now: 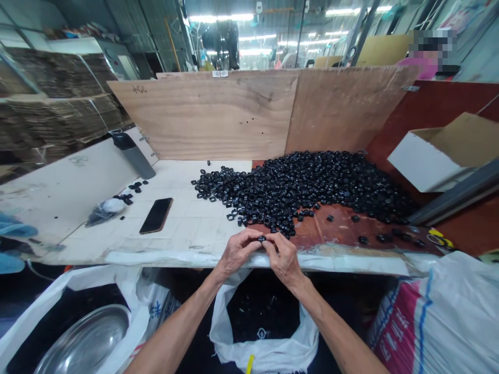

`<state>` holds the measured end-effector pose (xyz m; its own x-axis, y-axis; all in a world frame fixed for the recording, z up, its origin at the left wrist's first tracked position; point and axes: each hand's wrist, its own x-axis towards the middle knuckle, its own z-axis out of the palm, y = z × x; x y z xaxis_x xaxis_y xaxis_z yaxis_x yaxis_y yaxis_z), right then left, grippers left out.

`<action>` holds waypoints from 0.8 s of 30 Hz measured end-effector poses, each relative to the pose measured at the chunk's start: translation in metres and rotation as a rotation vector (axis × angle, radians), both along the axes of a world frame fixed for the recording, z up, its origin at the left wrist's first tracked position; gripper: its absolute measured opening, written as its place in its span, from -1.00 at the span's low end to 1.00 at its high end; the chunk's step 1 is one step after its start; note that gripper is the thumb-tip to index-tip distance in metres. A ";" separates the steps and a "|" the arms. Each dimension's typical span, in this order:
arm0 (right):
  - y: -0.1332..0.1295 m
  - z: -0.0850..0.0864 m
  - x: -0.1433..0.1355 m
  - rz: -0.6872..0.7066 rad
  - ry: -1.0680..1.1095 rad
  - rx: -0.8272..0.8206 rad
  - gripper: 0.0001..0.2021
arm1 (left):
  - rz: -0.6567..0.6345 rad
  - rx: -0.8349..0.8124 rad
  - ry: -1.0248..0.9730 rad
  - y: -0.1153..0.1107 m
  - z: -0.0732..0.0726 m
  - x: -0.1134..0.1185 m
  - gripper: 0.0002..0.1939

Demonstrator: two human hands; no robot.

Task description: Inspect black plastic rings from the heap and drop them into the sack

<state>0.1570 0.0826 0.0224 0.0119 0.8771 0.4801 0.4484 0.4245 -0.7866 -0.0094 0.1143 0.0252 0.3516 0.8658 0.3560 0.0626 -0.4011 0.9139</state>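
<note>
Between my two hands, at the front edge of the table, is a small black ring-shaped part (261, 239). My left hand (238, 250) pinches it from the left with thumb and fingers. From the other side my right hand (283, 255) grips the same part with its fingertips. Just beyond them spreads a large pile of black ring-shaped parts (312, 179), its near end almost reaching my fingers. Below my hands hangs an open white sack (224, 337) with a dark interior; its contents are hard to make out.
A phone (156, 215) lies on the left, near a grey bottle (134, 156) and a plastic bag (105, 210). At right stand a white box (429, 156), yellow-handled scissors (440, 238) and a full sack (460, 311). A metal basin (86, 343) sits lower left. Wooden boards (210, 117) wall the back.
</note>
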 end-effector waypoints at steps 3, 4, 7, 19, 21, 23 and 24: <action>-0.009 0.003 -0.005 -0.046 0.067 -0.201 -0.80 | 0.039 0.019 -0.003 -0.014 0.000 0.000 -0.84; -0.012 0.004 -0.005 -0.042 0.080 -0.232 -0.81 | 0.056 -0.002 -0.017 -0.019 0.000 0.000 -0.85; -0.019 0.008 -0.005 0.036 0.037 -0.119 -0.85 | 0.061 -0.184 -0.086 -0.031 0.002 -0.003 -0.82; -0.050 0.003 -0.017 0.128 0.301 -0.572 -0.89 | 0.024 0.149 0.239 -0.060 -0.005 -0.025 -0.79; -0.047 0.006 -0.001 0.042 0.083 -0.442 -0.89 | -0.058 0.080 0.339 -0.048 0.005 -0.034 -0.86; -0.035 0.007 0.019 -0.163 -0.138 -0.216 -0.91 | 0.116 0.021 0.398 -0.024 0.010 -0.042 -0.86; -0.027 0.005 0.029 -0.246 -0.222 -0.145 -0.89 | 0.272 0.023 0.413 -0.009 0.011 -0.044 -0.84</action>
